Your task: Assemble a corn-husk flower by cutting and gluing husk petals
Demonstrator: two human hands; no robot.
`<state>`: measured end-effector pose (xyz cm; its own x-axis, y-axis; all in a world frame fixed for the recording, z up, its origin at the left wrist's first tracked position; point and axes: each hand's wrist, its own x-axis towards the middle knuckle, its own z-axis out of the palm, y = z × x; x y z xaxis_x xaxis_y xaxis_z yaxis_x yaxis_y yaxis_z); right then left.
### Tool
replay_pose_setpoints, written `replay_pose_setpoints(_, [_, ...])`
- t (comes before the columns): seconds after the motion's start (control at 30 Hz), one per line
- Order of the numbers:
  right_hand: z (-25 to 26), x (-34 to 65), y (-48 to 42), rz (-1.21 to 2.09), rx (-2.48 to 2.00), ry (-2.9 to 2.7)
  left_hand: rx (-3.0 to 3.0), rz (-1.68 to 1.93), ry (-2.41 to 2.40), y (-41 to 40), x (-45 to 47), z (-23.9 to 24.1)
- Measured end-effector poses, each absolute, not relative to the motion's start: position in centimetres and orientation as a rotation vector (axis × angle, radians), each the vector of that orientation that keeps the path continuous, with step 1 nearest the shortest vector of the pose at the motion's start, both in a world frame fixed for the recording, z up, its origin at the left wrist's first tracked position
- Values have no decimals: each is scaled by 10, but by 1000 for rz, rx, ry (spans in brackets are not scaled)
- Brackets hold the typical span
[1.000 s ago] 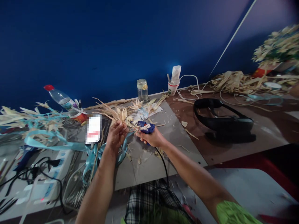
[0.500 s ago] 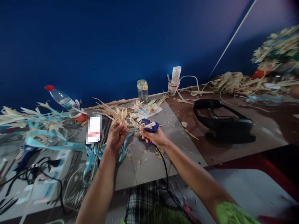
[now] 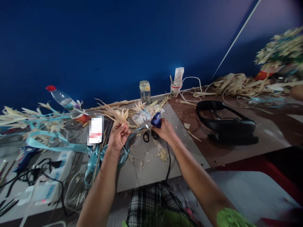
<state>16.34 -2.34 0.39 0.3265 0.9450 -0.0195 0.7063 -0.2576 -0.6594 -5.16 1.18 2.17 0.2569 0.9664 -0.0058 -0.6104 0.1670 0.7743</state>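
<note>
My left hand (image 3: pixel 120 135) is closed in a pinch round the base of a pale dried-husk flower (image 3: pixel 123 116), whose petals point up. To its right, my right hand (image 3: pixel 165 128) is curled round a blue glue gun (image 3: pixel 156 120) with a black cord (image 3: pixel 169 162) running down to the table's front edge. Black-handled scissors (image 3: pixel 147 130) lie with blades apart between my hands, close by the right fingers. Husk pieces and a white sheet lie behind the gun. Light-blue ribbon (image 3: pixel 91 164) loops beside my left forearm.
At the left are a phone (image 3: pixel 95 130), a tilted bottle (image 3: pixel 60 98), a power strip (image 3: pixel 55 176) and a second blue glue gun (image 3: pixel 26 159). Behind stand a glass jar (image 3: pixel 145 93) and a paper cup (image 3: pixel 175 90). A black headset (image 3: pixel 227 124) lies right; another person's hand (image 3: pixel 297 93) shows far right.
My right hand has moved a little right and up with the glue gun, away from the flower, uncovering the scissors. My left hand stays almost in place on the flower.
</note>
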Motion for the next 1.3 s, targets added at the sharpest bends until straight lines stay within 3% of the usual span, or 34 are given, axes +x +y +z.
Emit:
replay_pose_setpoints(0.2, [-1,170,-25,431,-2198,-1562,768,1199,539,10,-51,24])
replay_pose_setpoints(0.33, [11,164,-31,233,-1943,-1489,773,1210,580,9,-49,24])
replay_pose_setpoints(0.5, [31,130,-31,731,-1264,-1557,819,1194,589,9,-45,17])
replay_pose_setpoints(0.57, [36,112,-29,778,-1162,-1506,826,1167,629,8,-44,14])
replay_pose_setpoints(1.3, [4,77,-18,879,-1004,-1008,1058,1317,815,-1,-28,5])
